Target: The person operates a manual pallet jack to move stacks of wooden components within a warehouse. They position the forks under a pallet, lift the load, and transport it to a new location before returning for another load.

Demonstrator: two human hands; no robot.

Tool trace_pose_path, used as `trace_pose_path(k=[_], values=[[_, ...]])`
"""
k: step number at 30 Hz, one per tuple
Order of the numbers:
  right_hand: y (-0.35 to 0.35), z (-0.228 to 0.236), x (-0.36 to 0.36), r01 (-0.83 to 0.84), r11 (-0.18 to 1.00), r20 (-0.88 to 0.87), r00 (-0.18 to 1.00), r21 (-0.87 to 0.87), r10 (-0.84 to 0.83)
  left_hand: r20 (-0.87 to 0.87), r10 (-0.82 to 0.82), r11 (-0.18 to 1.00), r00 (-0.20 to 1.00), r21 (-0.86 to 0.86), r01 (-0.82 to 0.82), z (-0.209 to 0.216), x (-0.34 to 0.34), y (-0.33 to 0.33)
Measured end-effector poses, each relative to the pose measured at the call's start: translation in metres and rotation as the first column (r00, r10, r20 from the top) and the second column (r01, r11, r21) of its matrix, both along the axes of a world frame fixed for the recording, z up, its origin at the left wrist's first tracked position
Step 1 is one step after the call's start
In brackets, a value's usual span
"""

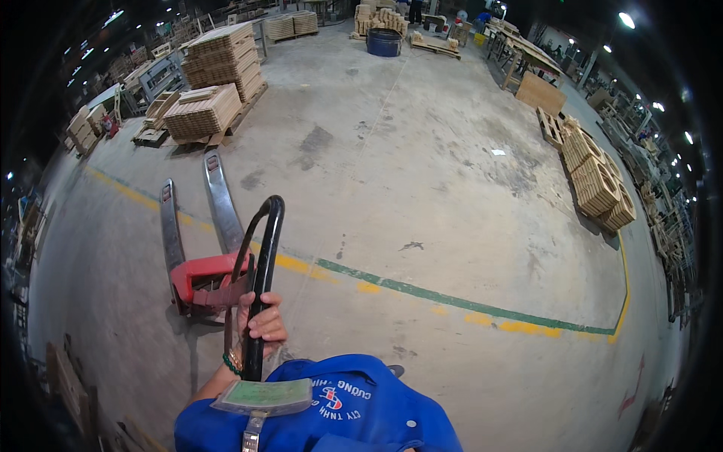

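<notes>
My left hand (pixel 267 325) is closed around the black looped handle (pixel 265 282) of a pallet jack, its fingers wrapped over the bar. A green beaded bracelet (pixel 232 364) circles that wrist. Beyond the handle is the jack's red body (pixel 207 275), standing on the floor. Its two metal forks, a left one (pixel 172 226) and a right one (pixel 220 197), point away from me with no load on them. My right hand is out of view. A badge in a clear holder (pixel 263 395) hangs over my blue shirt (pixel 354 407).
Stacked wooden parts (pixel 202 113) stand on pallets just beyond the forks. More wooden pieces (pixel 595 177) are piled at the right. A dark blue drum (pixel 384 43) stands far ahead. Green and yellow lines (pixel 452 303) cross the concrete floor (pixel 392 196). Workbenches (pixel 523 49) stand far right.
</notes>
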State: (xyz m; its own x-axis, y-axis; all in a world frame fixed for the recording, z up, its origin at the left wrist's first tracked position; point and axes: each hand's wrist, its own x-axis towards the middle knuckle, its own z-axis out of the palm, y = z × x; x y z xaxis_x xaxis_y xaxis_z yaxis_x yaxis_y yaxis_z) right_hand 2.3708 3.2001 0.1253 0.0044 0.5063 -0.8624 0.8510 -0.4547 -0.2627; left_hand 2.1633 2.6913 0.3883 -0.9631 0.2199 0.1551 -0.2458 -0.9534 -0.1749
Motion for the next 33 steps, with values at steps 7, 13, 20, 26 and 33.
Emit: trace_pose_path(k=[7, 13, 20, 26, 33], values=[[0.249, 0.055, -0.245, 0.019, 0.984, -0.267, 0.963, 0.179, 0.03, 0.086, 0.146, 0.989, 0.986, -0.05, -0.142, -0.006, -0.117, 0.1], [0.266, 0.086, -0.636, -0.268, 0.907, -0.706, 0.571, 0.324, 0.42, 0.058, 0.227, 0.974, 0.972, -0.041, -0.224, -0.013, -0.233, 0.169], [0.227, 0.043, -0.815, -0.708, 0.561, -0.517, 0.316, 0.429, 0.795, 0.019, 0.331, 0.943, 0.944, -0.04, -0.33, -0.015, -0.375, 0.228], [0.301, -0.01, -0.744, -0.685, 0.726, -0.14, 0.714, 0.063, 0.686, 0.054, 0.445, 0.895, 0.894, -0.073, -0.441, -0.001, -0.483, 0.263], [0.365, 0.008, -0.774, -0.281, 0.96, 0.126, 0.952, 0.004, 0.278, 0.065, 0.538, 0.84, 0.841, -0.131, -0.527, 0.009, -0.626, 0.298]])
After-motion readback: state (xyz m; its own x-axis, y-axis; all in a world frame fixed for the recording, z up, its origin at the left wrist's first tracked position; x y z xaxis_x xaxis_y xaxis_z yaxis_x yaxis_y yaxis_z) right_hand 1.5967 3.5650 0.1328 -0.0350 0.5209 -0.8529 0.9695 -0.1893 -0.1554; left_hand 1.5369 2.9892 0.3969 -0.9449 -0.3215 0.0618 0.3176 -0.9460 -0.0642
